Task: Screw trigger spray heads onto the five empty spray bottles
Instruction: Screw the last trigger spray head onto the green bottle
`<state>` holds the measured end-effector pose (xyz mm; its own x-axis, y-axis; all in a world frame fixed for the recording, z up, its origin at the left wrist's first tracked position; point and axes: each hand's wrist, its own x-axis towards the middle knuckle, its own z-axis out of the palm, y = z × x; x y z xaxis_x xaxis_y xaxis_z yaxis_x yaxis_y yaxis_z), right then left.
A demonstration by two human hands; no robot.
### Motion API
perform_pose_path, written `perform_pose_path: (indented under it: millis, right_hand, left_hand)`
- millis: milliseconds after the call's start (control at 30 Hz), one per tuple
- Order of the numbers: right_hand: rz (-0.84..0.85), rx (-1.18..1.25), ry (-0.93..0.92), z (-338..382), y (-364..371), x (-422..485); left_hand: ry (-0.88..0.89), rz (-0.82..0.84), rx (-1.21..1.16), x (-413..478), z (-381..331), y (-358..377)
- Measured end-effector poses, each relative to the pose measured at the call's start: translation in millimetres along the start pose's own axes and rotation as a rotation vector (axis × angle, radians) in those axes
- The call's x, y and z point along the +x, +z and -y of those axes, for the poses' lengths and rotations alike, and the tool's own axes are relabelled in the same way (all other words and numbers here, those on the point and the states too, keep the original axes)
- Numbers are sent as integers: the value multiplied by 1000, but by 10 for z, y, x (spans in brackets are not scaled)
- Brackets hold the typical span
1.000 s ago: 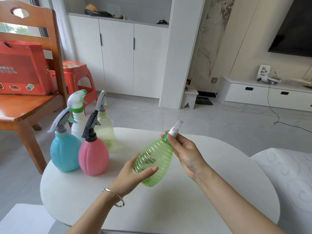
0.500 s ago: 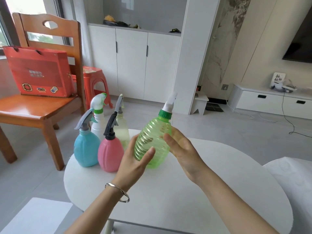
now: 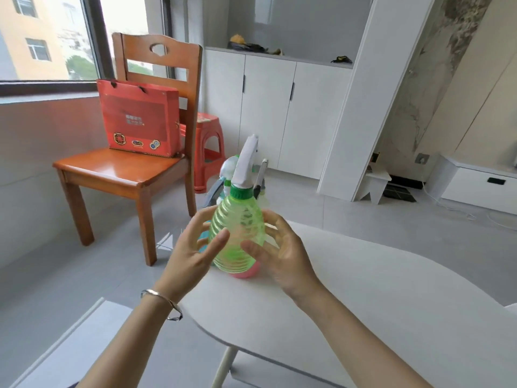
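A ribbed green spray bottle (image 3: 237, 231) with a white trigger head (image 3: 246, 163) on a green collar stands upright over the far left end of the white table (image 3: 363, 298). My left hand (image 3: 193, 253) grips its left side, thumb in front. My right hand (image 3: 282, 253) holds its right side. Behind it the other bottles are mostly hidden: a pink bottle (image 3: 247, 272) shows at its base, a blue bottle (image 3: 203, 236) between my left fingers, and a white-and-green head (image 3: 228, 168) and a black trigger (image 3: 258, 186) above.
A wooden chair (image 3: 120, 169) with a red box (image 3: 140, 119) on its seat stands left of the table, and a red plastic stool (image 3: 208, 141) is behind it. White cabinets (image 3: 268, 107) line the far wall. A white cushion edge (image 3: 510, 308) shows at right.
The green bottle has gone from tilted in my hands to upright and has moved left, in front of the other bottles. My right hand left the spray head and now holds the bottle's side.
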<state>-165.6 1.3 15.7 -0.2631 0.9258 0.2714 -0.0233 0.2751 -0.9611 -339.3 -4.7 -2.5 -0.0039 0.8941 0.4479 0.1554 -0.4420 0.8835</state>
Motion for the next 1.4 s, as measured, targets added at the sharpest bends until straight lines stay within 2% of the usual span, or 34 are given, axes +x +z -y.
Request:
perform_pose_path:
  millis: [233, 533, 833, 1400]
  right_hand:
    - [-56, -36, 100, -553, 372, -22]
    - [-85, -147, 217, -995, 527, 15]
    - [-104, -163, 240, -1173, 518, 39]
    - [-110, -202, 206, -1236, 492, 56]
  left_hand:
    - [-137, 143, 40, -134, 330, -441]
    - [-283, 180, 103, -192, 746, -533]
    - [-309, 226, 121, -140, 1000, -496]
    - [-315, 245, 84, -140, 1057, -506]
